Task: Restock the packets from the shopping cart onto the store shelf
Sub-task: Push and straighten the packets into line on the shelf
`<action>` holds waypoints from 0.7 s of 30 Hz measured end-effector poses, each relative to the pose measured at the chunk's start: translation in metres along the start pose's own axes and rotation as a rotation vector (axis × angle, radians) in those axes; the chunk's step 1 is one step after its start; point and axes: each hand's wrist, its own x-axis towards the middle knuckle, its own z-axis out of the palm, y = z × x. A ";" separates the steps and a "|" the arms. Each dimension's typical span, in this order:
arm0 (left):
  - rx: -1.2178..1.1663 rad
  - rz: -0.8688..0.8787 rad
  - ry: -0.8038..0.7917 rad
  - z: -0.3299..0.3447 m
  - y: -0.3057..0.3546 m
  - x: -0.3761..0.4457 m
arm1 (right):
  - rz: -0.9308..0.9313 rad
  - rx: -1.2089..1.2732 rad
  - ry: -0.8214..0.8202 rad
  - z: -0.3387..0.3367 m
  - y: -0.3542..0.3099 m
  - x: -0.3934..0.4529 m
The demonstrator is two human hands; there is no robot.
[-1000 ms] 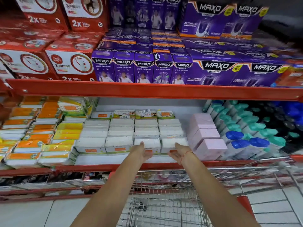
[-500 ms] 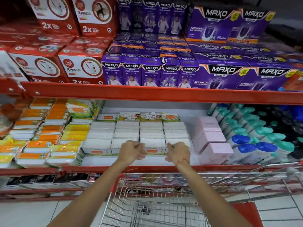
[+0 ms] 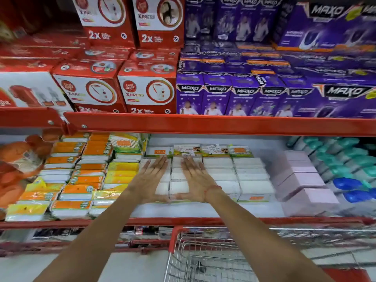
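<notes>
Left hand [image 3: 150, 180] fingers spread flat | right hand [image 3: 195, 180] fingers spread flat too, thumbs nearly meeting | both palms down on the white packets [image 3: 250, 176] | packets stacked in rows on the shelf [image 3: 203, 209] | cart [image 3: 203, 259] below, no packets visible inside

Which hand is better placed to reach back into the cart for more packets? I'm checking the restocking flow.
Probably the right hand: the shopping cart sits below the right arm. The left hand, also flat on the white packets, would have to cross over.
</notes>
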 end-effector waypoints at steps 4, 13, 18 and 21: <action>-0.111 0.002 -0.022 0.005 0.001 0.000 | 0.002 0.046 0.055 0.011 0.005 -0.003; -0.097 -0.030 0.010 0.013 0.005 0.004 | -0.019 -0.026 0.056 0.018 0.006 0.008; -0.073 -0.031 0.044 0.014 0.005 0.003 | -0.016 -0.027 0.040 0.015 0.005 0.005; -0.117 -0.024 0.083 0.005 0.011 0.003 | -0.008 0.035 0.040 0.011 0.014 -0.007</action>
